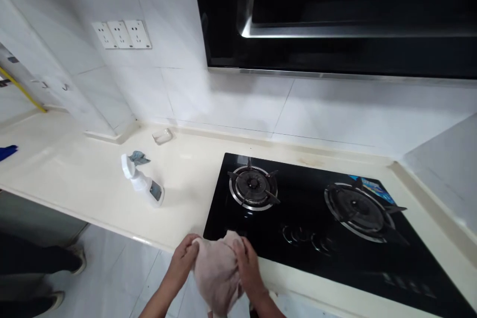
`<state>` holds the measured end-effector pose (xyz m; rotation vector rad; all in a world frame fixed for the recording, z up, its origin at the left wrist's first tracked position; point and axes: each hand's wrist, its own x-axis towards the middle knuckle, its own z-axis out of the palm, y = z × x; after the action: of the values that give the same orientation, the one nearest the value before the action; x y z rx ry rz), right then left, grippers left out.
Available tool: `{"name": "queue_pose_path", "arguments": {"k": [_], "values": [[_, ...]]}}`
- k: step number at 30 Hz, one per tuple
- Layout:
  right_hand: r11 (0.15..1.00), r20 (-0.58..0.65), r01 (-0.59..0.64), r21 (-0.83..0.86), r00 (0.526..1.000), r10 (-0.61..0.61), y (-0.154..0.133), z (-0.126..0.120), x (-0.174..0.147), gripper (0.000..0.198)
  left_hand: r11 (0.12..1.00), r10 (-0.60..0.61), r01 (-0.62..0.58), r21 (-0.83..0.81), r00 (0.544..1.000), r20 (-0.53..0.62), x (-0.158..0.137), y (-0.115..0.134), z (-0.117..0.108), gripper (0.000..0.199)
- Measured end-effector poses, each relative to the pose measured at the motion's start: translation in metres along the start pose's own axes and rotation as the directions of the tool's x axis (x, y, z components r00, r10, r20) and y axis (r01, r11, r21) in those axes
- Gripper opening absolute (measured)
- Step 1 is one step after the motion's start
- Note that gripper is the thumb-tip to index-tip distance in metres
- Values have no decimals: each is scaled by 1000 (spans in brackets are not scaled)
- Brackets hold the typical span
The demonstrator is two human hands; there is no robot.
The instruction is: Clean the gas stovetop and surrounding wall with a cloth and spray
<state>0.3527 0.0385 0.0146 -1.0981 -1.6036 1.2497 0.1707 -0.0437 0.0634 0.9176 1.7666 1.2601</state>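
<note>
A limp, pinkish-beige fabric cloth (217,271) is held up at the front edge of the long, cream-coloured, smooth table (186,216), beside the front left corner of the black glass gas stove (298,194) set into it. Both hands are grasping it: the left hand (185,257) pinches its upper left corner between thumb and fingers, and the right hand (247,262) is closed on its upper right side, so the top is spread between them while the rest sags in folds below the level of the table's front edge. Whether its upper rim touches the stove cannot be told from this angle. The cloth looks light, soft and thin, with no stiffness of its own, so it should droop wherever it is not supported; nothing about it seems fragile or slippery, though whether it is damp is not clear. The two upper corners, where the fingers are, look the best places to hold it, since that keeps it spread; a grip in the middle would probably bunch it. Left of the stove, a white plastic spray bottle (140,182) leans away in the view, with a crumpled grey-blue scrap (139,158) just behind it and a small clear object (162,136) near the table's back edge.
</note>
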Motion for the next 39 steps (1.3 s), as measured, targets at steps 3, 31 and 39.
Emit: {"name": "queue_pose_path", "arguments": {"k": [3, 31, 39], "values": [[998, -42, 48, 30, 998, -47, -28, -48, 20, 44, 970, 215, -222, 100, 974, 75, 16, 40, 22, 27], [501, 166, 442, -744, 848, -503, 48, -14, 61, 79, 560, 684, -495, 664, 729, -33, 35, -52, -9, 28], [515, 582, 722, -461, 685, -438, 2, 52, 74, 40, 775, 527, -376, 508, 828, -192, 29, -64, -27, 38]]}}
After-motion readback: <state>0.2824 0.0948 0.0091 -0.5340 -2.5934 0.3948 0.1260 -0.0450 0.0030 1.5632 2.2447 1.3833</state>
